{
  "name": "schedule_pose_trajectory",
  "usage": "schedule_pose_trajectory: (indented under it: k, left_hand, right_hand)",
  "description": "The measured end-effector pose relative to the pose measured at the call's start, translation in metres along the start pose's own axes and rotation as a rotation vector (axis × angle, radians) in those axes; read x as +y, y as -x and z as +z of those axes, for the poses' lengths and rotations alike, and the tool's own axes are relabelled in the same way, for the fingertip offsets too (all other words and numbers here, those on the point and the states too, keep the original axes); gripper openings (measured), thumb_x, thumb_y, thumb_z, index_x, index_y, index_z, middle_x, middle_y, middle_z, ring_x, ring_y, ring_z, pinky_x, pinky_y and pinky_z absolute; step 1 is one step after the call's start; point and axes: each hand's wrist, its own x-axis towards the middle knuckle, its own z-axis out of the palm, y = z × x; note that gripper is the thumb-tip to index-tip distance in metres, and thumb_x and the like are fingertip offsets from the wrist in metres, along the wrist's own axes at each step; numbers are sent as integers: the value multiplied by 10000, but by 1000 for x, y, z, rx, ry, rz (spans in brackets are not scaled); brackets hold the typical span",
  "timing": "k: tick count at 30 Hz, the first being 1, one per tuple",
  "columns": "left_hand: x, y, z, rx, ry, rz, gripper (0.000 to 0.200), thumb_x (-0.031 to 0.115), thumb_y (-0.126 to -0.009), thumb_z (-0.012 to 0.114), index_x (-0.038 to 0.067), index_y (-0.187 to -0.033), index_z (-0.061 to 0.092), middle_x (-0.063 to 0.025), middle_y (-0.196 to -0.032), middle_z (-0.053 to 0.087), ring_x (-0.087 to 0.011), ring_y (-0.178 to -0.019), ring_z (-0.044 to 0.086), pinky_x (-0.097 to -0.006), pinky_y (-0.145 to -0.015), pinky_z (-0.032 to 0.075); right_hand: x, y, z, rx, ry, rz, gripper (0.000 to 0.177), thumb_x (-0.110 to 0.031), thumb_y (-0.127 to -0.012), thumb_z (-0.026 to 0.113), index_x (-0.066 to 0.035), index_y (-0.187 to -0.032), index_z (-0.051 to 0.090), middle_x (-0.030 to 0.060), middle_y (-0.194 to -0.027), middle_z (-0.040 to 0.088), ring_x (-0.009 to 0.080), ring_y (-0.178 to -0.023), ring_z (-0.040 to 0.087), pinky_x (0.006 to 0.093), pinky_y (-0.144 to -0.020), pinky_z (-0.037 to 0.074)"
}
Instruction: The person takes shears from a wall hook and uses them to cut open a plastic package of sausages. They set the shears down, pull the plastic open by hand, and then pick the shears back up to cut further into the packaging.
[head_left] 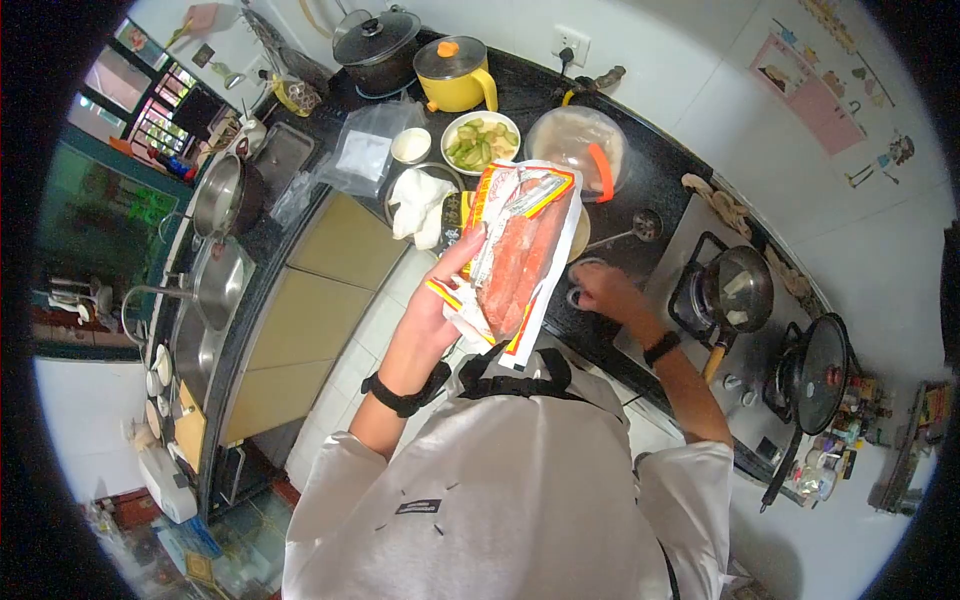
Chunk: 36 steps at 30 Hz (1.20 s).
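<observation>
My left hand (442,305) grips an opened plastic package (522,255) by its left side; reddish sausages show through its clear middle, and its edges are red, yellow and white. To the right, on the dark counter, my right hand (603,287) is closed around the handles of what look like scissors (578,290), whose blades are hidden. A metal ladle (645,225) lies just above that hand. Behind the package are a bowl of sliced green vegetables (481,143), a small white bowl (411,146) and a white cloth (420,207) in a dish.
A covered container (575,145), a yellow pot (452,75) and a black pot (375,45) stand along the wall. On the stove (680,275) at right sit a small pan (738,290) and a lidded wok (820,375). The sink (205,335) is at left.
</observation>
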Motion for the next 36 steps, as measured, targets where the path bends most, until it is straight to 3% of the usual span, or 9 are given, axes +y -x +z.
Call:
schedule_pose_trajectory:
  k: [5, 7, 9, 11, 13, 16, 17, 20, 36]
  left_hand:
    - [2, 5, 12, 169, -173, 111, 408, 201, -908, 593, -7, -1248, 502, -102, -1197, 585, -163, -1087, 568, -317, -948, 447]
    - [4, 6, 19, 169, -199, 109, 416, 211, -908, 596, -12, -1247, 503, -98, -1194, 585, -156, -1089, 563, -311, -948, 440]
    - [7, 8, 35, 94, -331, 145, 430, 229, -915, 587, -14, -1258, 494, -99, -1196, 584, -143, -1075, 565, -299, -932, 442]
    - [9, 8, 44, 77, -411, 151, 434, 234, -921, 578, -17, -1263, 487, -99, -1198, 583, -136, -1070, 565, -293, -926, 442]
    - [8, 7, 47, 50, -488, 154, 439, 239, -927, 569, -20, -1269, 479, -98, -1200, 582, -129, -1065, 565, -287, -921, 442]
    - [2, 7, 51, 4, -467, 152, 431, 245, -936, 551, -20, -1268, 478, -96, -1204, 579, -127, -1061, 568, -282, -919, 442]
    - [0, 8, 57, 14, -452, 160, 430, 246, -937, 550, -19, -1268, 477, -96, -1205, 579, -129, -1062, 569, -281, -920, 441]
    - [-4, 8, 58, -11, -446, 151, 440, 263, -943, 540, -15, -1277, 468, -95, -1211, 574, -132, -1069, 567, -282, -925, 439]
    - [-22, 17, 70, -44, -377, 171, 451, 342, -976, 440, 45, -1315, 429, -114, -1216, 572, -187, -1050, 593, -347, -911, 482]
  right_hand:
    - [-64, 14, -87, 655, -370, 371, 248, -260, -877, 622, -83, -987, 490, 73, -1006, 541, 221, -960, 551, 393, -875, 442]
    - [-62, 33, -108, 1027, -939, 195, 481, -479, -841, 622, -93, -1091, 481, 68, -1098, 506, 241, -1053, 511, 437, -945, 400]
    - [-83, 47, -166, 1051, -1092, -442, 981, -796, -611, 606, -93, -1258, 386, 105, -1115, 468, 276, -1108, 459, 492, -984, 371]
    - [-155, 38, -213, 1553, -1038, -179, 968, -793, -548, 660, -74, -1140, 397, 86, -1003, 444, 234, -961, 460, 411, -909, 386]
    - [-169, 45, -250, 1297, -1184, -507, 928, -730, -471, 762, -81, -1000, 362, 43, -902, 386, 175, -827, 406, 322, -802, 353]
    - [-192, 27, -256, 1259, -1433, -710, 877, -617, -451, 849, -105, -923, 316, 13, -872, 353, 139, -787, 379, 277, -729, 309]
    - [-190, 29, -252, 1355, -1351, -519, 940, -622, -375, 877, -96, -935, 335, 18, -883, 342, 138, -841, 384, 261, -791, 321]
    - [-199, 0, -241, 1198, -1602, -675, 906, -645, -430, 851, -96, -941, 342, 8, -887, 347, 128, -833, 381, 251, -782, 322]
    - [-208, 4, -242, 1233, -1377, -446, 874, -760, -522, 730, -109, -958, 344, -8, -875, 356, 106, -774, 370, 255, -691, 314]
